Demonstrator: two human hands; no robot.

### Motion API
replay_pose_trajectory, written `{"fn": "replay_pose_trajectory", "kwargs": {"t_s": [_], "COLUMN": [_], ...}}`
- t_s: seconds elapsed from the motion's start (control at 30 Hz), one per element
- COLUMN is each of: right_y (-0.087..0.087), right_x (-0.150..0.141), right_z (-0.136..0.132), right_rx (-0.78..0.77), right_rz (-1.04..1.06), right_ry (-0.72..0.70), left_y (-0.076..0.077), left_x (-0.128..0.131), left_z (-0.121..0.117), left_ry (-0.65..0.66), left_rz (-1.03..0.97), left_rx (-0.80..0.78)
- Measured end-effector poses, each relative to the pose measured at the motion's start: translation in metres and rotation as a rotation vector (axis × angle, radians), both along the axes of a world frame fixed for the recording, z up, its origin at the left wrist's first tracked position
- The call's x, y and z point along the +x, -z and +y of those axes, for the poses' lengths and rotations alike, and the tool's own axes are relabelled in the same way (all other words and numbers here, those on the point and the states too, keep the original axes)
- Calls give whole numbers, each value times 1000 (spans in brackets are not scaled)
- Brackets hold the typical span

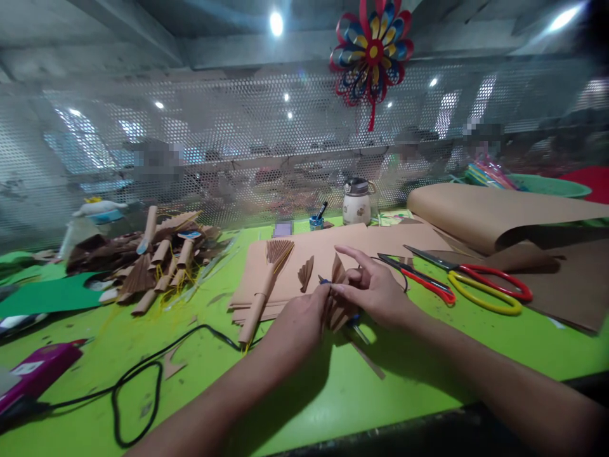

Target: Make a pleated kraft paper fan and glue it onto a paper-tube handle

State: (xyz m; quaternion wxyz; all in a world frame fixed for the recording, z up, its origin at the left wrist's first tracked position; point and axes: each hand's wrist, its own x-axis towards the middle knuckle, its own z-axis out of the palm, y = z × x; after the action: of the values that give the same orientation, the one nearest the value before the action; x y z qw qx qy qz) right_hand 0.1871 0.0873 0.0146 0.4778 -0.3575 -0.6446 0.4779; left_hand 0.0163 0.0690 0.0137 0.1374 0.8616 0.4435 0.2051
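Observation:
My left hand point(304, 318) and my right hand point(375, 287) meet over the front of the table. Between them is a piece of folded brown paper point(341, 314), pinched by the fingers of both. My right index finger points out beside an upright paper tip, while its thumb and other fingers are closed. A blue tool point(354, 322) with a pale rod lies below and behind the hands, mostly hidden; I cannot make out its kind. Just left of them rests a small pleated paper fan point(306, 274). A rolled paper tube with a fan top point(269, 279) lies farther left.
Brown paper sheets point(318, 244) lie behind the hands. Red-handled scissors point(428, 282) and red-and-yellow scissors point(476, 273) are at right, near rolled paper point(476, 212). Finished-looking tubes point(162, 260) pile up at left. A black cord point(159, 393) loops across the green table point(380, 381).

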Motion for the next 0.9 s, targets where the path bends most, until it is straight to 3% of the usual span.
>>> {"fn": "replay_pose_trajectory", "kwargs": {"t_s": [0.2, 0.33, 0.63, 0.9], "right_y": [-3, -9, -6, -3], "right_x": [8, 15, 15, 9], "right_z": [5, 9, 13, 10], "right_rx": [115, 90, -5, 54], "right_rz": [-36, 3, 82, 44], "right_ry": [51, -44, -173, -66], "left_y": [-5, -7, -2, -8], "left_x": [-3, -1, -4, -2], "left_z": [3, 5, 11, 4], "left_ry": [-2, 10, -61, -4], "left_rz": [-95, -139, -172, -181], "left_rx": [-65, -121, -43, -95]}}
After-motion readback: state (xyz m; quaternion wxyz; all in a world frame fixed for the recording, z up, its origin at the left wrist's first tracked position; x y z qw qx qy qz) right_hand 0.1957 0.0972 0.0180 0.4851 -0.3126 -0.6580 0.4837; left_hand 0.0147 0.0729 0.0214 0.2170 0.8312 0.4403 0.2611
